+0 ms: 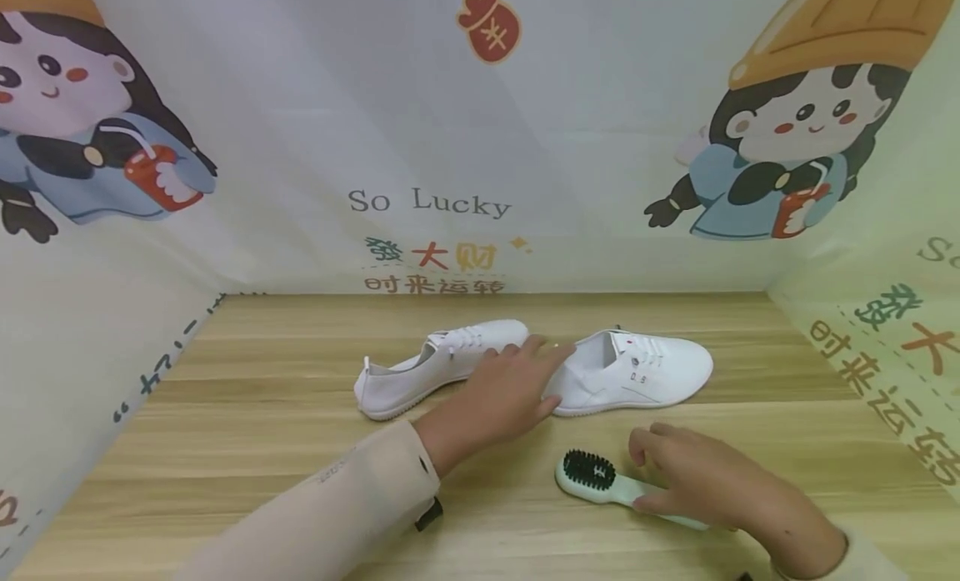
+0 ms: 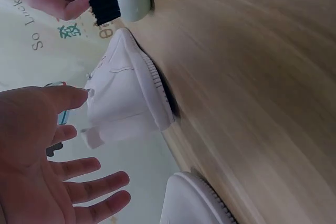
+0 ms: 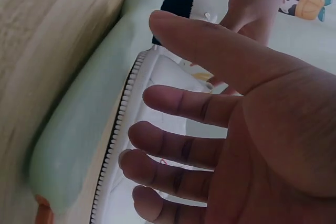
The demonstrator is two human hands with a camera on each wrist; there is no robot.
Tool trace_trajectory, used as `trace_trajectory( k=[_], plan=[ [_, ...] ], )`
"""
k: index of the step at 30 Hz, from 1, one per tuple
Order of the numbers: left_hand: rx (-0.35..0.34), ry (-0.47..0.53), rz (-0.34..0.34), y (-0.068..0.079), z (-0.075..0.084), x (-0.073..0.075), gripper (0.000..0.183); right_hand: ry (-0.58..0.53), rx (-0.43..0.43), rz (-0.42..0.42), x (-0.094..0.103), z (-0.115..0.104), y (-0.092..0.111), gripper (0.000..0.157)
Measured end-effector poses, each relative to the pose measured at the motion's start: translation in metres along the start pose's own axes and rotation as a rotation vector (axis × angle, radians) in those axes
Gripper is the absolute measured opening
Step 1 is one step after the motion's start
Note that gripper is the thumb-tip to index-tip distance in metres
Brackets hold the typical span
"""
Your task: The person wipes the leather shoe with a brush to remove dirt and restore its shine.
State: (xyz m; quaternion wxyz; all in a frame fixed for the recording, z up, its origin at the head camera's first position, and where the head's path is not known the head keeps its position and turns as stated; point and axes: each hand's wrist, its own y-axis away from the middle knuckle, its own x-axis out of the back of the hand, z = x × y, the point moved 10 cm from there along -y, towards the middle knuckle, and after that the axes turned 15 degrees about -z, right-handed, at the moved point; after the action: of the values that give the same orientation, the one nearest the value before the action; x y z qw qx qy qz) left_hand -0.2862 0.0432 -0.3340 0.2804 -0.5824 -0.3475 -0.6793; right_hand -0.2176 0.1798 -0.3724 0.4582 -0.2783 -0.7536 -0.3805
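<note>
Two white lace-up shoes rest on the wooden tabletop: the left shoe (image 1: 408, 387) with its toe pointing away to the right, the right shoe (image 1: 671, 373) with its toe to the right. Over the gap between them my left hand (image 1: 498, 402) reaches with spread fingers, close to the right shoe's heel (image 2: 126, 124). A pale green brush (image 1: 630, 491) lies with its black bristles (image 1: 588, 469) up in front of the right shoe. Above its handle (image 3: 79, 119) hovers my right hand (image 1: 708, 481), fingers relaxed and apart, thumb near the handle.
A wood-grain tabletop (image 1: 247, 448) spreads under everything. White printed cloth (image 1: 600, 147) with cartoon figures and lettering walls off the back and both sides. An orange loop (image 3: 44, 213) hangs from the brush handle's end.
</note>
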Motion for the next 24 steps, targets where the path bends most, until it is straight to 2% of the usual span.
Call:
trace_trajectory(
  k=[7,13,18,24],
  plan=[
    [0.015,-0.017,-0.04,-0.012,0.004,-0.009,0.055,-0.011,0.013,-0.04,-0.013,-0.002,-0.007,0.041],
    [0.023,-0.024,-0.052,-0.012,0.002,-0.013,0.041,0.007,0.036,-0.039,-0.017,-0.006,-0.01,0.034],
    [0.031,-0.031,-0.044,0.003,-0.006,-0.015,0.034,0.008,0.069,-0.056,-0.019,-0.012,-0.009,0.033],
    [0.008,0.039,-0.014,0.04,-0.018,-0.02,0.033,0.015,0.099,-0.1,-0.026,-0.026,-0.006,0.032]
  ],
)
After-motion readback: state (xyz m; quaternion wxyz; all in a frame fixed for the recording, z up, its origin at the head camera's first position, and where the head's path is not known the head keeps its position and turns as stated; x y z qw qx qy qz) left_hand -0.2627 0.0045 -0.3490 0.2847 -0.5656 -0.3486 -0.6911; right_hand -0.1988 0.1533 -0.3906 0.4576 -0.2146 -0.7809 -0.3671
